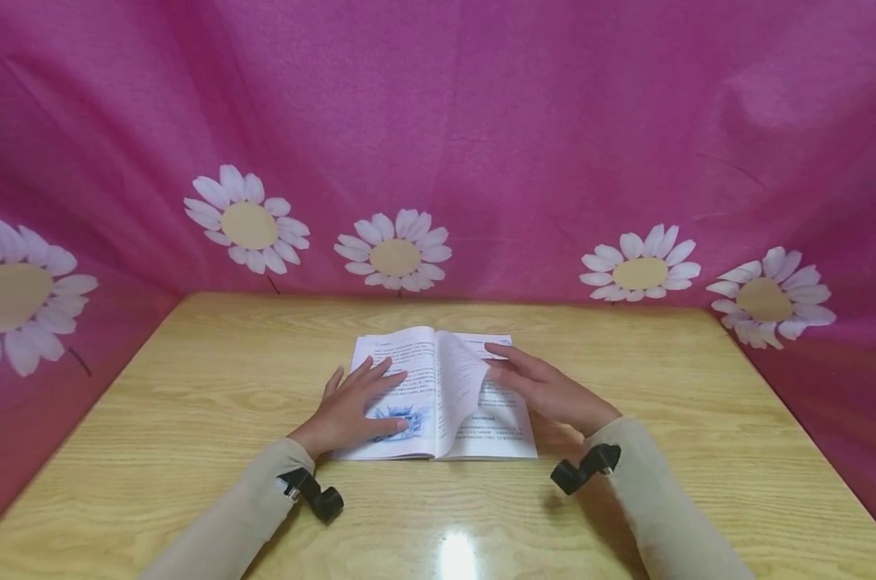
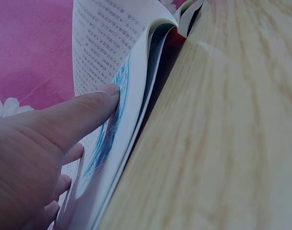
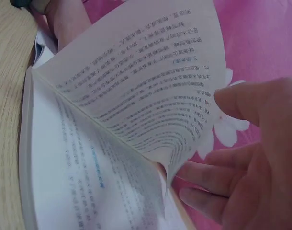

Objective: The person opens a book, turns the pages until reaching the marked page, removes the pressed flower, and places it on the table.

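Note:
An open book (image 1: 496, 435) lies on the table with printed text on both pages. My left hand (image 1: 358, 407) rests spread on the left page, its thumb across a blue illustration (image 1: 411, 423). The left wrist view shows that thumb (image 2: 95, 110) pressing near the page's lower edge. One page (image 1: 461, 383) stands lifted and curled over the right half. Beside its free edge is my right hand (image 1: 547, 387), fingers extended. In the right wrist view, the right thumb (image 3: 237, 103) is at the edge of the raised page (image 3: 151, 86), and the other fingers are spread apart from it, lower down.
The book lies on a wood-grain table (image 1: 213, 379). A pink cloth (image 1: 510, 145) with large white daisies hangs behind and at both sides. Each sleeve carries a black wrist camera (image 1: 315, 495). Light glares off the table's near part.

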A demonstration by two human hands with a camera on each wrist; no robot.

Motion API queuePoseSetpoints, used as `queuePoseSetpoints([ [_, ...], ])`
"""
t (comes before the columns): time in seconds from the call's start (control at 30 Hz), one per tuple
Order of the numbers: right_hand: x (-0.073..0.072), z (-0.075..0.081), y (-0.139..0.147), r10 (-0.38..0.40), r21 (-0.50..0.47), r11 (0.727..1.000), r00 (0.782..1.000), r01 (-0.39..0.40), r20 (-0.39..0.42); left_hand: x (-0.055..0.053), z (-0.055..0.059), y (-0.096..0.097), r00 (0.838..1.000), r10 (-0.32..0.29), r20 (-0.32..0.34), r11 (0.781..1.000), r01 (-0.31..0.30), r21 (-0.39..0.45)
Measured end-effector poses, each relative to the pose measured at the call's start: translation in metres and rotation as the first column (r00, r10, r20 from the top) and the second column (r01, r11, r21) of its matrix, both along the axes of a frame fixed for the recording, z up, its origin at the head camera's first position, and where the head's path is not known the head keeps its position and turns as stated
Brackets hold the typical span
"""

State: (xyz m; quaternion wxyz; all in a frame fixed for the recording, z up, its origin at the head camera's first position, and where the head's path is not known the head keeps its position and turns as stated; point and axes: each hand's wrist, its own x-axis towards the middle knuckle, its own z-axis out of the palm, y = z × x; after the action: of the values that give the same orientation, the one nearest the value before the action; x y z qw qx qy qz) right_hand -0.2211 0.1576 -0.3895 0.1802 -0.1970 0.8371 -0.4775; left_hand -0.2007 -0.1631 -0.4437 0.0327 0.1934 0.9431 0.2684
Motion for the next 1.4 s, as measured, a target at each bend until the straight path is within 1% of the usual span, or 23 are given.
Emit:
queuePoseSetpoints([
  [0.13,0.003,0.007,-0.003,-0.014,-0.009,1.000,0.999,0.013,-0.046,0.000,-0.001,-0.002,1.000,0.001,-0.004,1.000,-0.001,0.005],
  [0.2,0.005,0.010,-0.003,-0.012,0.000,1.000,0.997,0.012,-0.079,0.000,-0.002,-0.003,1.000,-0.004,-0.011,1.000,0.004,0.007],
  [0.3,0.008,0.014,-0.004,-0.032,0.031,0.999,0.991,0.036,-0.129,0.000,-0.003,-0.003,1.000,-0.009,-0.014,1.000,0.010,0.004],
  [0.37,0.011,0.014,-0.006,-0.043,0.038,0.998,0.984,0.050,-0.172,0.001,-0.003,-0.003,1.000,-0.015,-0.016,1.000,0.015,0.013],
  [0.43,0.013,0.014,-0.009,-0.068,0.039,0.996,0.979,0.077,-0.193,0.001,-0.003,-0.002,1.000,-0.019,-0.016,1.000,0.019,0.021],
  [0.5,0.015,0.012,-0.013,-0.075,0.036,0.996,0.972,0.085,-0.221,0.002,-0.003,-0.002,1.000,-0.022,-0.016,0.999,0.023,0.023],
  [0.57,0.017,0.009,-0.019,-0.070,0.043,0.996,0.972,0.082,-0.225,0.002,-0.003,-0.002,1.000,-0.018,-0.016,1.000,0.019,0.021],
  [0.63,0.020,0.006,-0.025,-0.049,0.053,0.997,0.973,0.063,-0.226,0.002,-0.004,-0.002,1.000,-0.008,-0.020,1.000,0.008,0.024],
  [0.73,0.024,0.002,-0.034,-0.003,0.051,0.999,0.973,0.015,-0.231,0.003,-0.004,-0.001,1.000,0.017,-0.015,0.999,-0.016,0.030],
  [0.9,0.029,-0.003,-0.047,0.070,0.026,0.998,0.954,-0.065,-0.291,0.002,-0.003,-0.001,0.999,0.046,-0.022,0.997,-0.045,0.059],
  [0.93,0.031,-0.003,-0.049,0.084,0.028,0.996,0.950,-0.079,-0.301,0.001,-0.003,-0.001,0.998,0.053,-0.031,0.996,-0.050,0.076],
  [1.0,0.033,-0.004,-0.052,0.110,0.033,0.994,0.945,-0.105,-0.309,-0.001,-0.004,-0.001,0.996,0.081,-0.029,0.986,-0.075,0.146],
  [1.07,0.036,-0.005,-0.054,0.135,0.048,0.991,0.940,-0.126,-0.314,-0.003,-0.003,-0.001,0.992,0.125,0.002,0.967,-0.122,0.223],
  [1.1,0.037,-0.005,-0.055,0.146,0.057,0.989,0.938,-0.135,-0.315,-0.003,-0.002,-0.001,0.988,0.153,0.025,0.949,-0.153,0.276],
  [1.13,0.038,-0.005,-0.056,0.154,0.064,0.988,0.937,-0.141,-0.313,-0.004,-0.001,-0.001,0.981,0.181,0.063,0.925,-0.192,0.329],
  [1.2,0.039,-0.006,-0.058,0.167,0.076,0.986,0.938,-0.151,-0.303,-0.004,0.002,-0.002,0.963,0.228,0.141,0.863,-0.267,0.428],
  [1.23,0.040,-0.006,-0.058,0.171,0.086,0.985,0.940,-0.153,-0.295,-0.004,0.003,-0.002,0.955,0.240,0.172,0.832,-0.294,0.471],
  [1.3,0.041,-0.008,-0.060,0.180,0.096,0.983,0.941,-0.159,-0.287,-0.004,0.003,-0.003,0.940,0.253,0.230,0.757,-0.340,0.557],
  [1.33,0.042,-0.010,-0.061,0.186,0.102,0.981,0.937,-0.163,-0.294,-0.004,0.003,-0.003,0.932,0.257,0.257,0.725,-0.361,0.586],
  [1.37,0.042,-0.011,-0.062,0.195,0.103,0.980,0.933,-0.171,-0.303,-0.004,0.004,-0.004,0.927,0.258,0.271,0.697,-0.373,0.612],
  [1.4,0.042,-0.012,-0.062,0.205,0.110,0.978,0.928,-0.179,-0.312,-0.005,0.004,-0.004,0.923,0.259,0.284,0.676,-0.383,0.629],
])
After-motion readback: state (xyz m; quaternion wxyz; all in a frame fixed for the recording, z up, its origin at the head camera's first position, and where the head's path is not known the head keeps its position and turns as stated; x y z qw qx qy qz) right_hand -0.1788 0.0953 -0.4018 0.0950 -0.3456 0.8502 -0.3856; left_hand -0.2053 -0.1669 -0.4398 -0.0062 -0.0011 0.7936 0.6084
